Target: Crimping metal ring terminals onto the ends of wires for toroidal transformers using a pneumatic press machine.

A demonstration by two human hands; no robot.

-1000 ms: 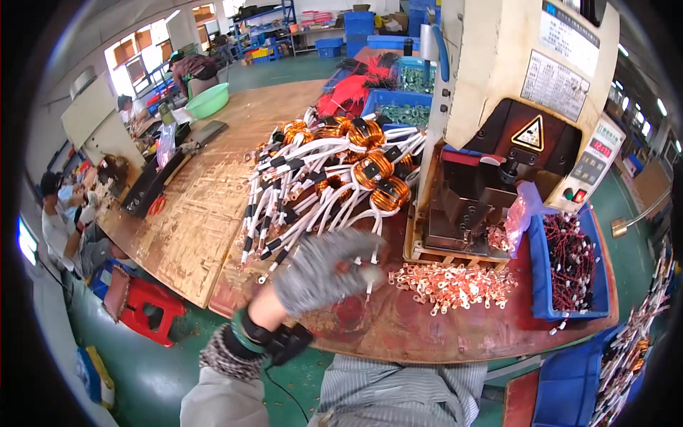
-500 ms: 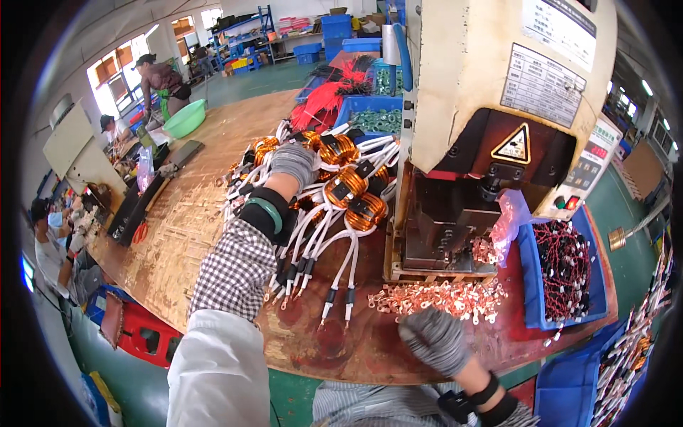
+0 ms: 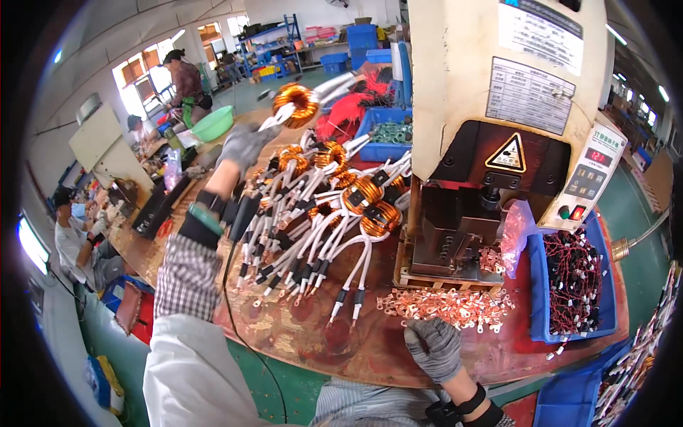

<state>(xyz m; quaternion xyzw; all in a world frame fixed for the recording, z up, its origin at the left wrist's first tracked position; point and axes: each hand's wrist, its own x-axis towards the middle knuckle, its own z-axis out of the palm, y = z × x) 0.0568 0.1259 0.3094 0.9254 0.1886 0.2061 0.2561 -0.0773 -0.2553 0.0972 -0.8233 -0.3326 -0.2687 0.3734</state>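
Note:
My left hand (image 3: 245,148), in a grey knit glove, is closed around the white leads of a copper-wound toroidal coil (image 3: 296,104). It holds the coil up above a heap of similar coils (image 3: 364,195), whose white leads fan toward me and end in black sleeves. At the table's near edge, my gloved right hand (image 3: 435,350) is curled closed, just short of a pile of small copper ring terminals (image 3: 448,307). Whatever its fingers may hold is hidden. Behind the terminals stands a cream-coloured press machine (image 3: 455,92) with a dark metal die block (image 3: 447,235).
Right of the press is a blue bin (image 3: 539,299) of dark red wire pieces. Another blue bin (image 3: 384,151) with green rings stands behind the coils, beside red wires (image 3: 341,122). A black cable (image 3: 235,313) hangs near my left arm. Other people work at the far left.
My left hand has lifted a coil out of the heap and swung it up and left. My right hand stays by the terminals, its fingers now turned more into view. The view has shifted slightly.

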